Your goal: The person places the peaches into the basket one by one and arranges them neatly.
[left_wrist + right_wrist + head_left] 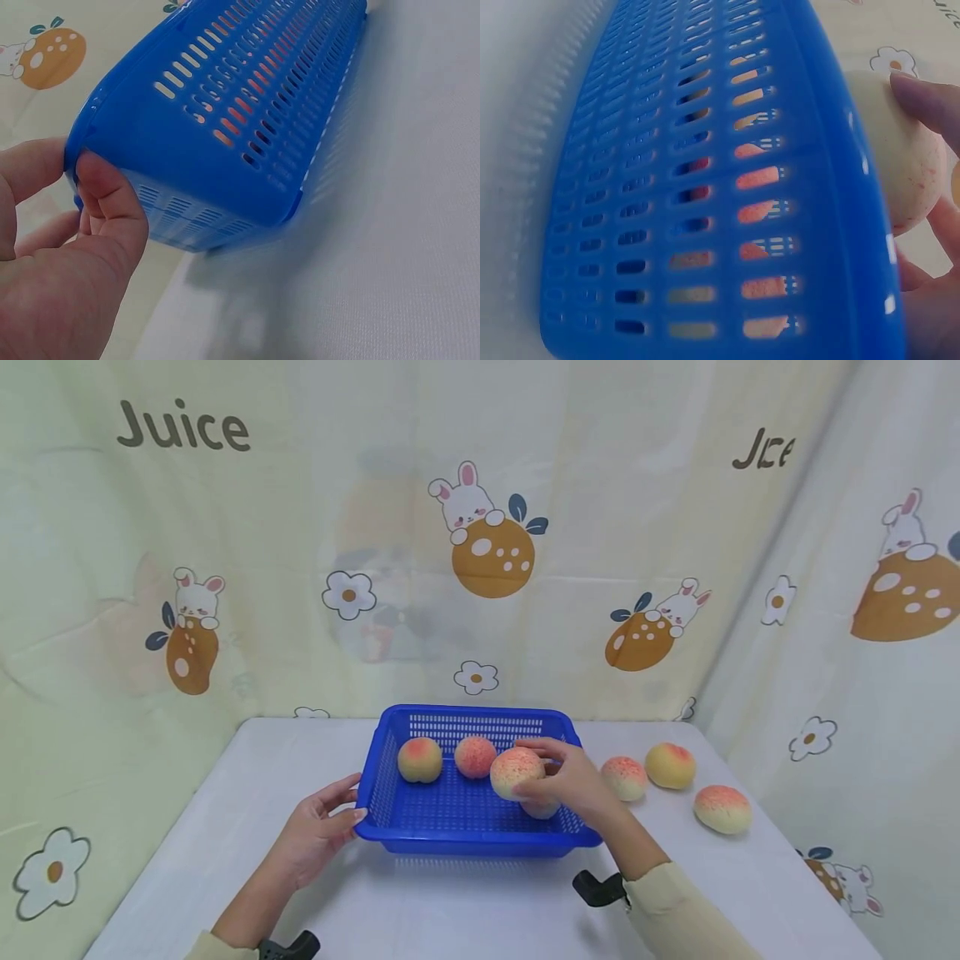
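Note:
A blue plastic basket [480, 846] with slotted walls stands on the table. My left hand [318, 831] pinches its left rim between thumb and fingers, as the left wrist view [75, 247] also shows. Over the basket's right part, my right hand [573, 781] grips a pale peach with red speckles [516, 773]; in the right wrist view this peach [907, 157] shows just beyond the rim. Inside the basket lie a yellow-red peach [420, 760], a pinkish peach [476, 757] and another peach [540, 808], partly hidden beneath the held one.
Right of the basket, three more peaches lie on the white table: a speckled one [624, 778], a yellow one [670, 766] and a pale, red-topped one [722, 810]. A printed curtain [405, 527] hangs behind the table and along its sides.

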`<state>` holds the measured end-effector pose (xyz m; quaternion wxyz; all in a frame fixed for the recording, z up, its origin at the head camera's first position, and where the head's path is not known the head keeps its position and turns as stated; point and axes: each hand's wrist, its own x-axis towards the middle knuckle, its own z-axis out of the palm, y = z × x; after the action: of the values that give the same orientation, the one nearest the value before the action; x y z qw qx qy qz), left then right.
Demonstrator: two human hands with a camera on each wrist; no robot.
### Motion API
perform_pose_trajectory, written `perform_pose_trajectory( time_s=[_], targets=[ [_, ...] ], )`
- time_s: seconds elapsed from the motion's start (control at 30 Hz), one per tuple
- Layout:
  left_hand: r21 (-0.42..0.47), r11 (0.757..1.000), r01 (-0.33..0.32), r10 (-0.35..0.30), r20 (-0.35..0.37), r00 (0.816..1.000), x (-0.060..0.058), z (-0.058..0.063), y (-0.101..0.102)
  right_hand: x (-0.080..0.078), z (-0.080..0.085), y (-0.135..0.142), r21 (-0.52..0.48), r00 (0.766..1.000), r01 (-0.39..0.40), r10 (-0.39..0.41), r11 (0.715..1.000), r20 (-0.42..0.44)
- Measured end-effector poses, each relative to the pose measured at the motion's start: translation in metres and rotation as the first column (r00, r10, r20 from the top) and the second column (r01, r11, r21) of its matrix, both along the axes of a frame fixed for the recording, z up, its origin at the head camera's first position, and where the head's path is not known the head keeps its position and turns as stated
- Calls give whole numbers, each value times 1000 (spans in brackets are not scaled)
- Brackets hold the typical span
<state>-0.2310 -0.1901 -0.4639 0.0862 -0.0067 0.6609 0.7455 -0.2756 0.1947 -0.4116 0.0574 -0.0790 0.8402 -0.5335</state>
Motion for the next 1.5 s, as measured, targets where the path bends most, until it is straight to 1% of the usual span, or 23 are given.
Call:
perform_pose_trajectory(
  time_s=[0.17,0.47,0.7,1.0,1.23,1.4,1.5],
  targets=[
    [1,1000,3,-3,0,1000,1,1,0,-4,0,-7,-14,1000,-7,7,1000,17],
    [3,1000,3,-3,-4,1000,0,0,0,-12,-2,-17,23,1000,-27,27,999,12],
    [-5,1000,-4,4,-3,1000,-1,-2,-1,-20,-8,-23,61,999,-42,41,997,13],
    [-18,1000,-5,5,0,1000,1,1,0,-26,-10,-31,72,999,-14,10,997,45],
    [-13,1000,-5,5,4,1000,1,2,-1,-34,-12,-33,67,998,-33,29,997,56],
    [-18,1000,3,-3,1,1000,1,0,-2,-37,-13,-35,92,998,-41,37,995,43],
    [-14,1000,4,-4,1,1000,1,0,-2,-39,-13,-37,85,998,-55,51,995,45]
  ],
)
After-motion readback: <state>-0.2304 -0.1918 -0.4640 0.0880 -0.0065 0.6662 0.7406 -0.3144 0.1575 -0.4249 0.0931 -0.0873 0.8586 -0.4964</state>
